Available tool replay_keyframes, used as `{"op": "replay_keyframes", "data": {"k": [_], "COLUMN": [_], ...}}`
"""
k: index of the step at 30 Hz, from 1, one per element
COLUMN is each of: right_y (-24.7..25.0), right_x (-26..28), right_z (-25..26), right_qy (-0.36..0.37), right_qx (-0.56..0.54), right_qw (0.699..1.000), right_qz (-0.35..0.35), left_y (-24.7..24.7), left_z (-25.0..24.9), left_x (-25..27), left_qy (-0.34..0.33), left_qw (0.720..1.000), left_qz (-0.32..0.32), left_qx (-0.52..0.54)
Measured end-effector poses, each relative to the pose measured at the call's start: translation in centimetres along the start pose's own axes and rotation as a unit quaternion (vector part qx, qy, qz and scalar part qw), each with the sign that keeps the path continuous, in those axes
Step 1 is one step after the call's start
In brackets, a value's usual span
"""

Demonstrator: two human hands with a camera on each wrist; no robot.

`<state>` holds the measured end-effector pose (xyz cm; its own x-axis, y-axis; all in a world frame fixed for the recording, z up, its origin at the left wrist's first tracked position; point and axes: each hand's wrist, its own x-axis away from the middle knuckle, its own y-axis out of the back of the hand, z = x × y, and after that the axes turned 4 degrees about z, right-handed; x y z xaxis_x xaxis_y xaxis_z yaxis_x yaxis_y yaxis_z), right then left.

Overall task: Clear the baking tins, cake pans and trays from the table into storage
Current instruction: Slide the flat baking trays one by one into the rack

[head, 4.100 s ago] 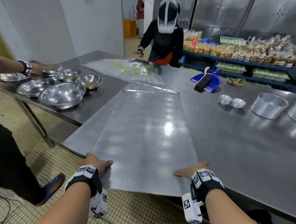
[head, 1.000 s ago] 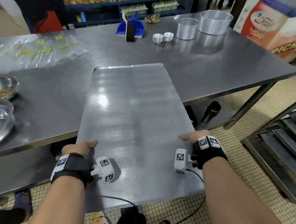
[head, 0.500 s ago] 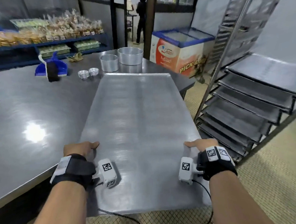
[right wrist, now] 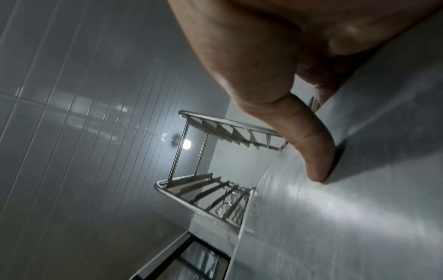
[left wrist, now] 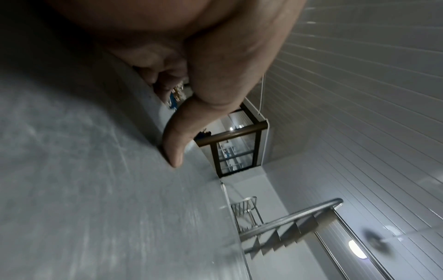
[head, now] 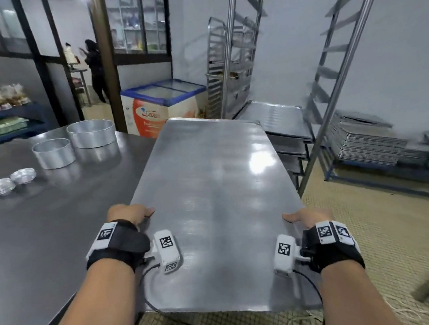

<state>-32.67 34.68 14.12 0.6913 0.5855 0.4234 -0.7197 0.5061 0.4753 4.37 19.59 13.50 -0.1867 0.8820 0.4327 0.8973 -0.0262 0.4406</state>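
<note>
I carry a large flat steel baking tray (head: 215, 192) level in front of me, clear of the table. My left hand (head: 129, 214) grips its left edge, thumb on top (left wrist: 175, 147) and fingers curled underneath. My right hand (head: 305, 217) grips the right edge the same way, thumb pressed on the sheet (right wrist: 314, 151). The tray (left wrist: 84, 189) fills most of both wrist views (right wrist: 359, 208). Two round cake pans (head: 90, 132) (head: 53, 153) and small foil tins (head: 10, 181) stand on the steel table (head: 50, 233) to my left.
A tall steel tray rack (head: 293, 123) stands just beyond the tray's far end, with trays on its lower rails. More trays lie stacked on a low pallet (head: 366, 144) at right. A chest freezer (head: 163, 105) stands behind the table. A person (head: 94, 69) is far back.
I have lifted the tray off the table and turned right with it. The rack, which was at the right edge, now lies nearly straight ahead; the table has slid to my left.
</note>
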Motion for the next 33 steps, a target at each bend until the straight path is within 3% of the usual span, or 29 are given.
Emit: {"op": "replay_keyframes", "data": {"k": [5,12,22,33], "right_y": [2.5,4.7,7.4,8.6], "right_x": [-0.8,-4.2,-13.1,-22.4], "right_z": [-0.5,-0.9,2.8,10.0], "right_qy": [-0.046,-0.047,-0.088,-0.081], "right_qx": [-0.026,-0.031,-0.114,-0.058], "right_qw": [0.997,0.995,0.981,0.986], "right_qz": [-0.049,-0.087,-0.127,-0.136], "left_y": [-3.0,-8.4,-17.2,-24.7], "left_z": [-4.4,-9.8,-17.6,-24.2], "left_x": [-2.0,-4.5,-10.8,-17.8], "left_qy": [-0.04,-0.093,-0.086,-0.09], "left_qw": [0.999,0.993,0.991,0.99], "left_qz": [0.034,0.071,0.097,0.102], "left_qx": [-0.011,-0.024,-0.016,-0.046]}}
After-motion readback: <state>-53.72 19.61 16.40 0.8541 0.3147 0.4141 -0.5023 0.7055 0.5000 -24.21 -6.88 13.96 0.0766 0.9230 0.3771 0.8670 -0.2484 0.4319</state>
